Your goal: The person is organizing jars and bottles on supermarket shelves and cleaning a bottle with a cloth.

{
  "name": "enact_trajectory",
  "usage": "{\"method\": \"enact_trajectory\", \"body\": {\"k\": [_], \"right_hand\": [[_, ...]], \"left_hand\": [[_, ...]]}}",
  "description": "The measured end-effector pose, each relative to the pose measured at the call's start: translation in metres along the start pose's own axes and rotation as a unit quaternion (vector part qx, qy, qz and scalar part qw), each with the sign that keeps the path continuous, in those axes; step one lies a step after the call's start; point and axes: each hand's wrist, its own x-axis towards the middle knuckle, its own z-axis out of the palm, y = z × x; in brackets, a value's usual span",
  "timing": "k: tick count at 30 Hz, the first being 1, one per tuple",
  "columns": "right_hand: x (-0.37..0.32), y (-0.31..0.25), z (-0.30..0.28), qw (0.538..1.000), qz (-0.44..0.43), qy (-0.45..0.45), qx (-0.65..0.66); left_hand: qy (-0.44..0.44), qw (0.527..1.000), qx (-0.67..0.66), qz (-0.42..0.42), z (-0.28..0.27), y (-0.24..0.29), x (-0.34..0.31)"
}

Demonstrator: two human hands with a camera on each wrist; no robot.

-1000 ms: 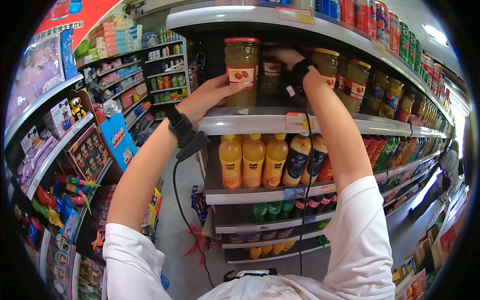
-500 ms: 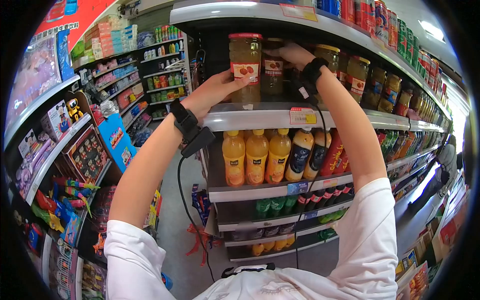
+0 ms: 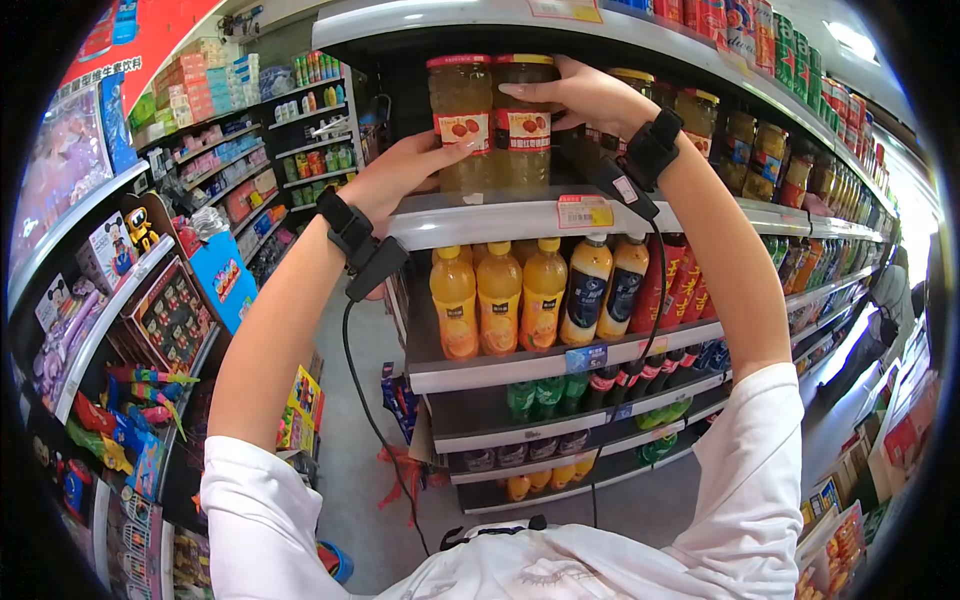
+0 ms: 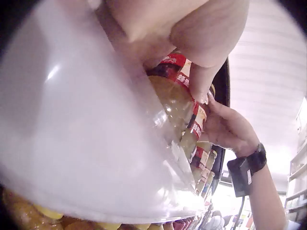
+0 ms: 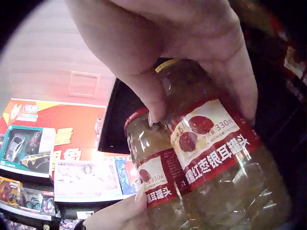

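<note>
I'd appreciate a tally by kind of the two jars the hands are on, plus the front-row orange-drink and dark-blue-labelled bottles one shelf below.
Red-lidded jar: 1
Yellow-lidded jar: 1
Orange-drink bottles: 3
Dark-blue-labelled bottles: 2
Total: 7

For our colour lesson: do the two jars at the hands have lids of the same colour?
No, the left jar has a red lid and the right jar a yellow lid.

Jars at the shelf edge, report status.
Left hand grips red-lidded jar. Right hand grips yellow-lidded jar, upright beside it. More jars to the right; shelf overhead.
</note>
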Motion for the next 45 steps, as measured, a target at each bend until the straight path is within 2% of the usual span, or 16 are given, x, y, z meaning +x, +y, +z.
{"method": "enact_trajectory", "body": {"k": [8, 14, 17, 19, 20, 23, 26, 27, 29, 32, 35, 36, 39, 42, 44, 45], "right_hand": [[-0.004, -0.003, -0.001, 1.0, -0.006, 0.002, 0.0], [-0.01, 0.002, -0.004, 0.996, -0.06, 0.034, -0.054], [-0.027, 0.001, -0.027, 0.994, -0.003, 0.091, -0.062], [-0.045, 0.001, -0.041, 0.99, -0.084, 0.11, -0.017], [-0.047, 0.009, -0.055, 0.988, -0.081, 0.117, -0.057], [-0.053, 0.035, -0.077, 0.956, -0.089, 0.244, -0.135], [-0.054, 0.06, -0.079, 0.942, -0.045, 0.315, -0.11], [-0.061, 0.059, -0.077, 0.946, -0.034, 0.304, -0.104], [-0.062, 0.066, -0.069, 0.931, -0.059, 0.346, -0.099], [-0.07, 0.058, -0.057, 0.89, -0.154, 0.395, -0.168], [-0.06, 0.051, -0.04, 0.961, -0.138, 0.216, -0.108], [-0.05, 0.048, -0.028, 0.979, -0.084, 0.177, -0.058], [-0.009, 0.065, -0.017, 0.979, -0.031, 0.124, -0.16], [0.024, 0.064, -0.007, 0.985, 0.038, 0.126, -0.109], [0.075, 0.111, -0.022, 0.976, -0.033, 0.082, -0.199], [0.082, 0.115, -0.028, 0.953, -0.095, 0.057, -0.281]], "left_hand": [[0.022, 1.0, 0.017, -0.009, 0.004, 0.005, -0.006], [0.015, 1.0, 0.016, -0.003, 0.0, -0.003, 0.001], [0.013, 1.0, 0.003, 0.0, -0.001, -0.005, 0.001], [0.015, 1.0, 0.001, -0.001, 0.0, -0.003, -0.002], [0.018, 1.0, 0.005, -0.001, 0.0, 0.0, -0.003], [0.018, 1.0, 0.0, -0.002, 0.002, -0.003, 0.0], [0.011, 1.0, -0.009, -0.001, 0.002, -0.003, -0.001], [0.01, 1.0, -0.013, 0.0, 0.004, 0.0, -0.002], [0.008, 1.0, -0.02, 0.002, 0.007, 0.003, -0.006], [0.01, 1.0, -0.017, 0.008, 0.005, 0.001, -0.002], [0.011, 1.0, -0.013, 0.006, 0.004, 0.001, -0.003], [0.016, 1.0, -0.012, 0.005, 0.006, 0.004, -0.005], [0.015, 1.0, -0.026, 0.004, 0.005, -0.001, -0.003], [0.017, 0.999, -0.034, 0.001, 0.007, 0.003, -0.008], [0.016, 0.999, -0.044, 0.001, 0.008, 0.003, -0.009], [0.012, 0.999, -0.052, 0.004, 0.007, 0.0, -0.006]]}}
